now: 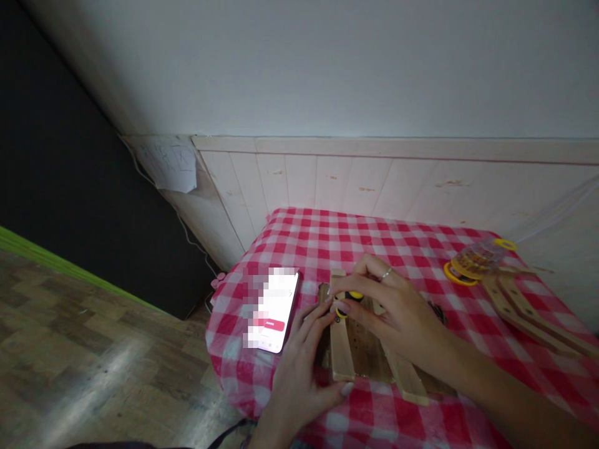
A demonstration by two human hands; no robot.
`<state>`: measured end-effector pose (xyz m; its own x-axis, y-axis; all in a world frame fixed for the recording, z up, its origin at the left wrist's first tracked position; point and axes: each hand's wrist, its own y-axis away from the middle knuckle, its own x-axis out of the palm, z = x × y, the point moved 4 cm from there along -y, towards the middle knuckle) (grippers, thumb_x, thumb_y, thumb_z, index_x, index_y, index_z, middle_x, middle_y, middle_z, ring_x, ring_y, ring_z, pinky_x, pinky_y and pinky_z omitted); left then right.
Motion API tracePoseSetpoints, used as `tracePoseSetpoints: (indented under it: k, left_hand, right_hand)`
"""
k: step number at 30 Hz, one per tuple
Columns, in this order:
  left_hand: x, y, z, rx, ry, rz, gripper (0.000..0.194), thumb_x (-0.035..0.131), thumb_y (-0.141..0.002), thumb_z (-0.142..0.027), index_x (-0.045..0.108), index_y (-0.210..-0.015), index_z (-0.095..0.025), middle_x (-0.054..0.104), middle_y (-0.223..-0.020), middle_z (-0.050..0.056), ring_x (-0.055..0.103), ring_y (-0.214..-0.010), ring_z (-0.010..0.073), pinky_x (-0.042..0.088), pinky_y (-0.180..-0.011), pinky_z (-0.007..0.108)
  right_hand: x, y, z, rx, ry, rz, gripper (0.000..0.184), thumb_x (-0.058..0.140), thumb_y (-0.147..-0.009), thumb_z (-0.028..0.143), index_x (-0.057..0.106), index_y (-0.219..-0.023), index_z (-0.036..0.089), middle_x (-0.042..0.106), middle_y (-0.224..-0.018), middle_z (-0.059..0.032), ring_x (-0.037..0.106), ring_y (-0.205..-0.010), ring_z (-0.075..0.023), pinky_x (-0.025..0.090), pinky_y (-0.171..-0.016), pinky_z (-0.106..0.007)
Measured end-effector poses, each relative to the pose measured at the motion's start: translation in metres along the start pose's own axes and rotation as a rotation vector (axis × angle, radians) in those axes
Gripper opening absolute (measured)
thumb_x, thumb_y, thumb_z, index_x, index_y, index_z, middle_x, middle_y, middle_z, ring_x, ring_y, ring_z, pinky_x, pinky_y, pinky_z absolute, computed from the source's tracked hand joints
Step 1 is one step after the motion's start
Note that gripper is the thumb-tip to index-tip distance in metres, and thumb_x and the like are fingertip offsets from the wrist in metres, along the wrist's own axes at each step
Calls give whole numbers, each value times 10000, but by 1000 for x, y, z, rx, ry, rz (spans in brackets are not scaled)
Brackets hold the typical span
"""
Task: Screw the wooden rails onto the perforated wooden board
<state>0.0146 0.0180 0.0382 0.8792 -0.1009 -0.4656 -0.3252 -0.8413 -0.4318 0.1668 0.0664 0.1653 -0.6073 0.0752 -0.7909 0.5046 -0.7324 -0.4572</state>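
A small wooden frame of pale slats (342,349) lies on the red-and-white checked tablecloth (374,243). My right hand (393,305), a ring on one finger, pinches a small black-and-yellow part (349,301) above the frame. My left hand (302,365) rests on the frame's left edge, fingers stretched toward that part, thumb near the front end of the slat. Part of the frame is hidden under my right hand.
A phone (275,308) with a lit screen lies left of the frame near the table's left edge. At the right are more wooden slats (524,312) and a clear container with yellow ends (477,259). A pale panelled wall (374,174) stands behind the table, wood floor to the left.
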Motion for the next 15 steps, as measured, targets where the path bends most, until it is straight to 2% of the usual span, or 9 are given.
tracePoseSetpoints:
  k: [7, 11, 15]
  left_hand:
    - [0, -1, 0, -18, 21, 15, 758, 541, -905, -725, 412, -1506, -282, 420, -1580, 120, 379, -1447, 366, 357, -1161, 606]
    - [0, -1, -1, -18, 25, 14, 765, 531, -908, -730, 412, -1509, -272, 414, -1582, 130, 383, -1446, 367, 356, -1163, 601]
    - [0, -1, -1, -27, 38, 17, 775, 525, -895, -753, 429, -1495, -272, 421, -1578, 128, 374, -1450, 376, 345, -1166, 612]
  right_hand:
    - [-9, -2, 1, -65, 18, 26, 265, 459, -1033, 242, 715, -1064, 179, 674, -935, -88, 688, -921, -214, 606, -815, -356]
    - [-13, -1, 0, -53, -28, 94, 278, 457, -1010, 212, 683, -1171, 228, 672, -1079, -95, 693, -964, -201, 612, -839, -349]
    - [-12, 0, 2, -43, -45, 101, 339, 442, -977, 152, 647, -1226, 256, 703, -1135, -93, 694, -1038, -214, 609, -879, -378]
